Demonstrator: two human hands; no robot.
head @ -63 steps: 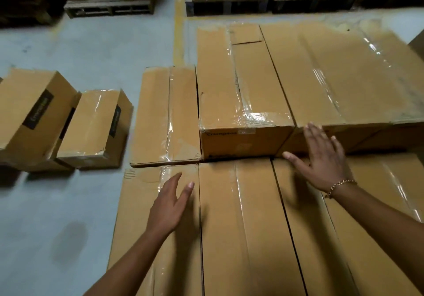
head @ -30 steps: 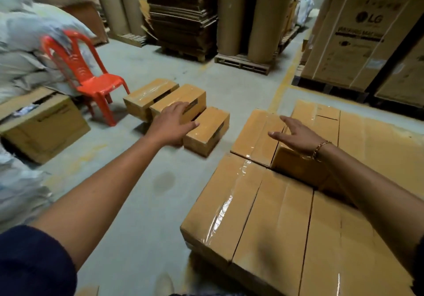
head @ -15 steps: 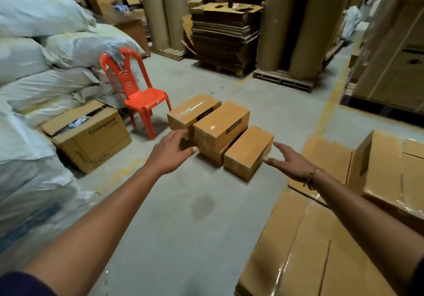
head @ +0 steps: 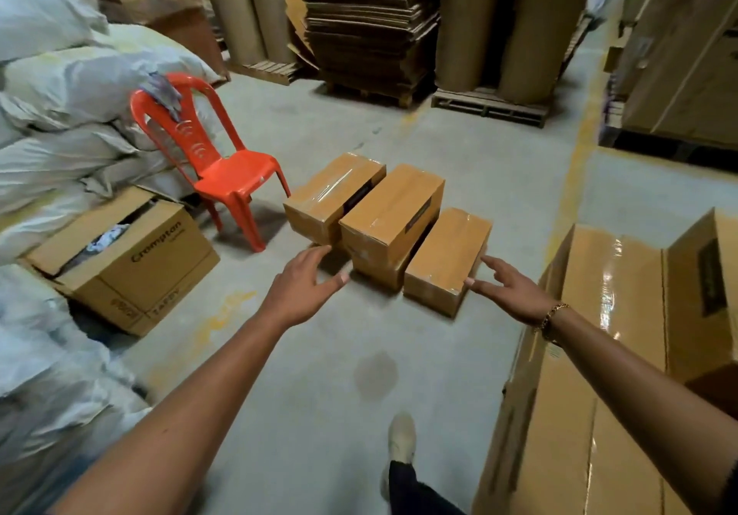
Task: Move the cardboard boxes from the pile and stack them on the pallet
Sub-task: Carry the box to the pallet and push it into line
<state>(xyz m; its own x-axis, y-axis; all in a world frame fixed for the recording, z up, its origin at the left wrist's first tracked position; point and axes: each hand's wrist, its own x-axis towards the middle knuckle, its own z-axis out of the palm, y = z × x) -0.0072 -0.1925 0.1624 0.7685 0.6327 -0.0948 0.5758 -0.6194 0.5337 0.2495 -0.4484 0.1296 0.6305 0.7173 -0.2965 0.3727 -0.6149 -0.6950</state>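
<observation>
1. Grey concrete floor runs ahead through a warehouse, with a yellow line along its right side.
2. Compared with half a second ago, the pile of small taped boxes on the floor lies closer and fills more of the view.
3. A pale shoe has stepped into view below.
4. Both arms have reached nearer the pile. The left hand hovers before the middle box, fingers spread and grasping nothing.
5. The right hand, wearing a bracelet, has its fingers released beside the near right corner of the nearest box; contact cannot be told.
6. Stacked boxes stand at the right edge.
7. Left of the pile stand a red chair, an open box and heaped white sacks.
8. Behind are tall cardboard rolls and flat cardboard.
</observation>
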